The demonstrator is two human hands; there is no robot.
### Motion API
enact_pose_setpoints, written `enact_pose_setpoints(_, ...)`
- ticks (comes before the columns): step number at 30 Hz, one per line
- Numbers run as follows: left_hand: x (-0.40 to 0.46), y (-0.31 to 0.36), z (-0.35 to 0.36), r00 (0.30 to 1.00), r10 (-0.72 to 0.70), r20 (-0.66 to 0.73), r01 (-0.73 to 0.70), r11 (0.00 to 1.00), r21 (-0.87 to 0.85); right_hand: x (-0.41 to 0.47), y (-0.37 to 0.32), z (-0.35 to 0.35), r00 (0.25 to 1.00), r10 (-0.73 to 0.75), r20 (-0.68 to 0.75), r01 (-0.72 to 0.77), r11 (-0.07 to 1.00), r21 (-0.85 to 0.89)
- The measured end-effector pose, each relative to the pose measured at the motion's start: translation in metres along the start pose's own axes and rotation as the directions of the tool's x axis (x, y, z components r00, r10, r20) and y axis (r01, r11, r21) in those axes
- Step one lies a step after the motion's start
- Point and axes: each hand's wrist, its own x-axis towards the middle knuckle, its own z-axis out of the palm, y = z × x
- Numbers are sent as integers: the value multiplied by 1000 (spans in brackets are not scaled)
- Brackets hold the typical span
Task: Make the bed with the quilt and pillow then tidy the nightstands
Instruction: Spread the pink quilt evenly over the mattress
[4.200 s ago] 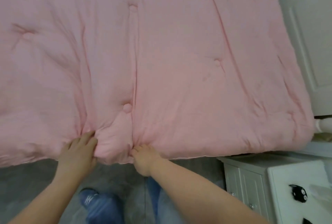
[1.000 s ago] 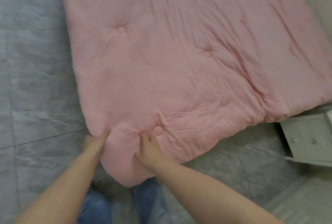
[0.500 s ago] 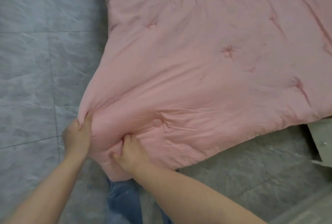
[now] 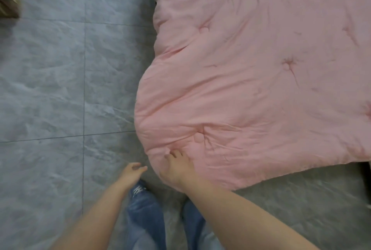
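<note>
Quilt (image 4: 251, 81) looked soft, bulky, floppy; best gripped at its corner. Right hand (image 4: 176, 166) pressed there, grip unclear; left hand (image 4: 131, 174) beside it, loose, empty.

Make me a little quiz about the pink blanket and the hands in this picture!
1. True or false: the left hand is gripping the pink quilt.
2. Which hand touches the quilt's corner? A) left B) right C) both
3. Fill the gap: under the person's feet is a grey tiled ____.

Key:
1. False: the left hand hangs open over the floor, apart from the quilt.
2. B: the right hand rests on the corner; whether its fingers pinch the fabric is hard to tell.
3. floor
</note>
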Motion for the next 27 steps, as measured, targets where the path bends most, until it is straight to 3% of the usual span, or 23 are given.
enact_pose_setpoints(3,-8,5,8,994,69,81,-63,995,-75,-6,-3,3,997,0,81,15,983,-184)
enact_pose_setpoints(6,-10,16,16,981,128,146,-108,985,-137,-9,-2,6,999,18,34,-4,930,-367)
enact_pose_setpoints(11,-4,29,17,962,170,214,-134,976,-171,3,-1,9,995,-14,102,58,896,-440)
enact_pose_setpoints(13,-5,36,12,959,225,170,-188,960,-208,9,-12,11,995,1,100,29,954,-299)
enact_pose_setpoints(15,-9,44,3,958,270,100,-238,938,-250,11,-29,7,998,59,30,-60,998,25)
enact_pose_setpoints(18,-22,59,-24,947,321,17,-304,911,-281,11,-57,-18,971,238,30,-220,834,505)
enact_pose_setpoints(23,-67,91,-91,921,370,-121,-389,885,-255,-1,-96,-72,931,360,50,-281,626,728)
enact_pose_setpoints(27,-114,122,-134,908,410,-84,-418,886,-203,-24,-121,-116,929,370,8,-215,521,826)
